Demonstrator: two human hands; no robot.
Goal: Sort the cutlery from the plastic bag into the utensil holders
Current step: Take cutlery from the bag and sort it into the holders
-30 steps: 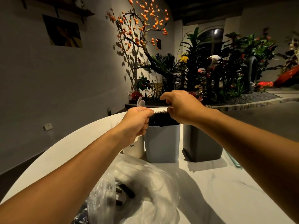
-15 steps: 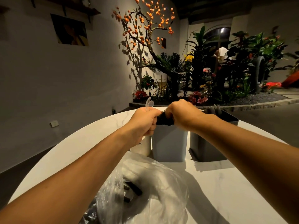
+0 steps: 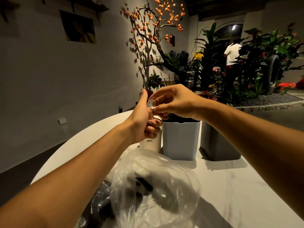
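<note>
The left hand (image 3: 141,119) grips a clear plastic spoon (image 3: 151,104) by the handle, fingers curled around it; the right hand (image 3: 174,101) pinches the bowl. The spoon is held above the white holder (image 3: 152,143), marked "CRBW". It is probably light, slippery and brittle: grip the handle, without bending. More cutlery remains in the bag (image 3: 156,186) on the worktop (image 3: 230,186).

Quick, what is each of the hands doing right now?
Left hand: fingers curled, gripping the handle of the clear plastic spoon.
Right hand: fingertips pinching the bowl of that spoon.
</note>
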